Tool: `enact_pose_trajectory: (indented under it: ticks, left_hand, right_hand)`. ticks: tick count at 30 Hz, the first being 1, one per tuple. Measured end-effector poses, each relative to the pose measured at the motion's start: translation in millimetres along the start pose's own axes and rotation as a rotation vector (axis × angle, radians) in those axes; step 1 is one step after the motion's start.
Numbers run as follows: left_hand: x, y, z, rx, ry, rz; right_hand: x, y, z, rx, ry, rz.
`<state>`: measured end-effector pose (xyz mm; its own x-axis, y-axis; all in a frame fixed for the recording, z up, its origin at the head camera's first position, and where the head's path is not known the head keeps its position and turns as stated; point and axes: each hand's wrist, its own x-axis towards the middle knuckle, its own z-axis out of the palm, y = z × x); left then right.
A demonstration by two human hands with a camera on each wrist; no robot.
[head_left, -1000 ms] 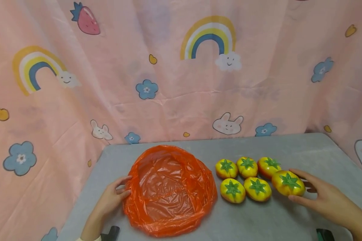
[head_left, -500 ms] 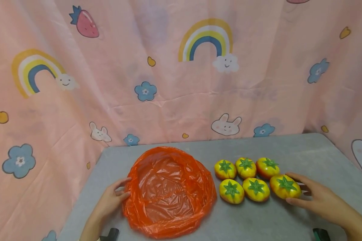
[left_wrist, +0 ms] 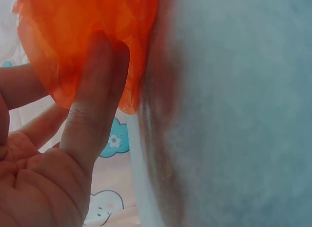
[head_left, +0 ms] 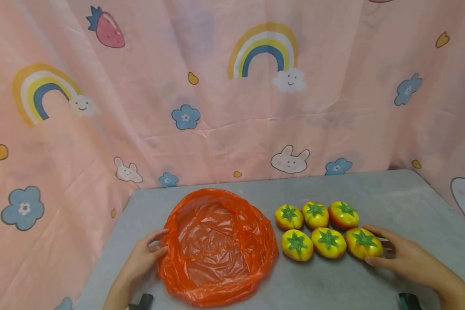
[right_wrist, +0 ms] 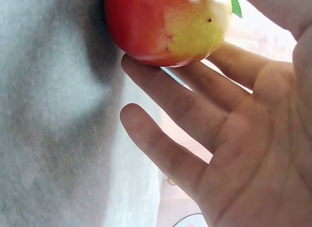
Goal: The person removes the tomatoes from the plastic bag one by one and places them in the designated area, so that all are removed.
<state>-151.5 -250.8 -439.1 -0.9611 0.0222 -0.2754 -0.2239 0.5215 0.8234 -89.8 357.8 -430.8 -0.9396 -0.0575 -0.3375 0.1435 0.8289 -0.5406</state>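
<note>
My right hand (head_left: 403, 256) holds a yellow-red, tomato-like fruit (head_left: 363, 243) with a green star-shaped top between thumb and forefinger, at the right end of the near row. In the right wrist view this fruit (right_wrist: 165, 27) shows its red underside close to the table, and the outer fingers stretch out straight. Two more such fruits (head_left: 328, 243) lie to its left, and a far row of three (head_left: 316, 214) stands behind. My left hand (head_left: 141, 258) touches the left side of a wide-open orange plastic bag (head_left: 217, 295); in the left wrist view its nearest fingers lie fairly straight against the film.
The grey table (head_left: 333, 288) ends at a pink patterned curtain (head_left: 224, 150) at the back and sides. Dark wrist devices show below each hand, a black one (head_left: 142, 301) at left and a black-green one (head_left: 410, 300) at right.
My right hand has brought its fruit left, down and nearer, from overlapping the far row to the end of the near row. The left hand and the bag stay put.
</note>
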Motion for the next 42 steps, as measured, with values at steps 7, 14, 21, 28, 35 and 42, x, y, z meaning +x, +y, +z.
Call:
enact_pose_trajectory:
  ticks: [7,14,21,28,35,42]
  left_hand:
    - [0.5,-0.5,-1.8,0.009,-0.016,0.007]
    - [0.5,-1.1,-1.8,-0.001,-0.015,-0.009]
    - [0.7,-1.2,-2.5,-0.004,-0.025,0.002]
    - [2.0,-2.8,-1.2,-0.012,-0.025,0.005]
    - [1.8,-3.1,-0.8,-0.018,-0.028,-0.001]
    - [2.8,-4.0,-1.6,-0.013,-0.028,0.001]
  right_hand:
    - [-0.3,-2.0,1.0,-0.001,0.003,-0.001]
    - [-1.7,-2.3,-0.1,0.002,-0.007,0.011]
    - [-2.8,-0.3,-0.2,-0.002,-0.001,-0.008]
    - [-2.5,-0.5,-0.3,0.000,0.001,-0.005]
    - [-1.9,0.4,-0.1,0.000,0.013,-0.014]
    - [-1.9,0.5,0.1,0.006,0.009,-0.011]
